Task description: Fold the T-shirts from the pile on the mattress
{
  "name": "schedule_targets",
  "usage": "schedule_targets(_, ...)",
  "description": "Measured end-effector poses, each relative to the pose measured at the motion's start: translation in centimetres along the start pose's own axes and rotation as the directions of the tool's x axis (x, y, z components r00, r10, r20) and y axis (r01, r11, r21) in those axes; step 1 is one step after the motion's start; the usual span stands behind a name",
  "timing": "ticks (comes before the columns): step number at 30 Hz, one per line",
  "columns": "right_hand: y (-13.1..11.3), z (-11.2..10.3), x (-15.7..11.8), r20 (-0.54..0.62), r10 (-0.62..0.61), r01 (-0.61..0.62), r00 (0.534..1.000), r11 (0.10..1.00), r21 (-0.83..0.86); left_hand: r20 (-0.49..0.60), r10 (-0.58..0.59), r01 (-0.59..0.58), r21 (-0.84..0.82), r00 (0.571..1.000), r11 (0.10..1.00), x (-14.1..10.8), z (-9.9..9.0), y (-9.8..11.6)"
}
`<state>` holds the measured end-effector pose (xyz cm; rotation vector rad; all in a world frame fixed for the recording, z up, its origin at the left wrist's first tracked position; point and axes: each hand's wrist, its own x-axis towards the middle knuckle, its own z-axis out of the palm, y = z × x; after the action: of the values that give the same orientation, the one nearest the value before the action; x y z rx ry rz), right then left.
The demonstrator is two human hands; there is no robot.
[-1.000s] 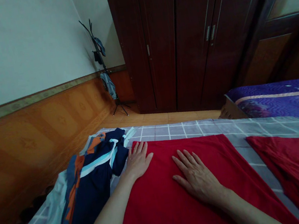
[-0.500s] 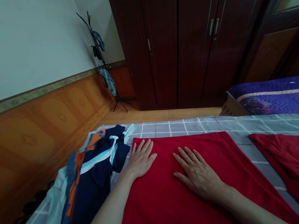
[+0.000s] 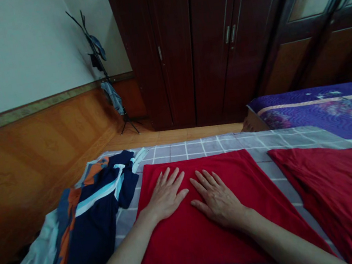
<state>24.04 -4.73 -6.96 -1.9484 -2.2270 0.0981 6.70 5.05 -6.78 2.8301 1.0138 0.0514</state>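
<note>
A red cloth garment (image 3: 194,241) lies flat and smooth in front of me, folded into a rough four-sided shape. My left hand (image 3: 166,194) rests on its upper left part, palm down with the fingers spread. Close beside it, near the middle of the cloth, my right hand (image 3: 219,199) also lies flat, fingers apart. Neither hand grips anything. What kind of garment the red cloth is, I cannot tell.
Navy, orange and light blue clothes (image 3: 94,227) lie in a heap on the left. A second red garment (image 3: 344,189) is on the right. Both rest on a grey checked sheet (image 3: 195,147). Beyond stand a coat rack (image 3: 102,67), a dark wardrobe (image 3: 177,59) and a purple-covered bed (image 3: 313,104).
My left hand has slid inward over the red cloth, so the two hands are closer together. The view has turned slightly to the right.
</note>
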Motion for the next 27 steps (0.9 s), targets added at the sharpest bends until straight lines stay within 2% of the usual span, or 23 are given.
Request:
schedule_targets(2, 1.2, -0.2, 0.0, -0.009, 0.022, -0.022, 1.0, 1.0, -0.008, -0.004, -0.021, 0.021, 0.0, 1.0, 1.0, 0.0, 0.3, -0.5)
schedule_targets(5, 4.6, -0.3, 0.0, -0.033, 0.167, -0.169, 0.985, 0.983, -0.064, -0.011, -0.03, 0.03, 0.0, 0.999, 1.0, 0.0, 0.4, -0.9)
schedule_targets(8, 8.2, -0.2, -0.2, -0.092, 0.341, -0.351, 0.936, 0.926, -0.14, -0.015, -0.033, 0.033, 0.0, 0.999, 0.999, 0.0, 0.4, -0.9)
schedule_targets(10, 9.5, 0.0, -0.3, -0.141, 0.418, -0.438, 0.897, 0.882, -0.173, -0.022, -0.04, 0.04, 0.007, 0.999, 0.999, 0.0, 0.5, -0.9)
schedule_targets(13, 9.8, 0.2, -0.3, -0.197, 0.434, -0.469, 0.879, 0.862, -0.191, -0.031, -0.049, 0.049, 0.016, 0.998, 0.999, 0.0, 0.7, -0.9)
schedule_targets(18, 9.1, 0.2, -0.2, -0.205, 0.384, -0.419, 0.9, 0.892, -0.17, -0.025, -0.061, 0.062, 0.018, 0.998, 0.998, 0.0, 0.4, -0.7)
schedule_targets(22, 9.3, 0.1, -0.1, -0.162, 0.332, -0.356, 0.929, 0.922, -0.152, -0.018, -0.065, 0.066, 0.021, 0.998, 0.998, 0.0, 0.4, -0.7)
schedule_targets(26, 9.5, 0.1, 0.0, -0.205, 0.434, -0.467, 0.877, 0.87, -0.155, -0.009, -0.069, 0.069, 0.015, 0.998, 0.997, 0.1, 0.5, -0.8)
schedule_targets(27, 9.5, 0.1, 0.0, -0.224, 0.429, -0.467, 0.875, 0.87, -0.159, -0.002, -0.071, 0.071, 0.012, 0.997, 0.997, 0.1, 0.5, -0.8)
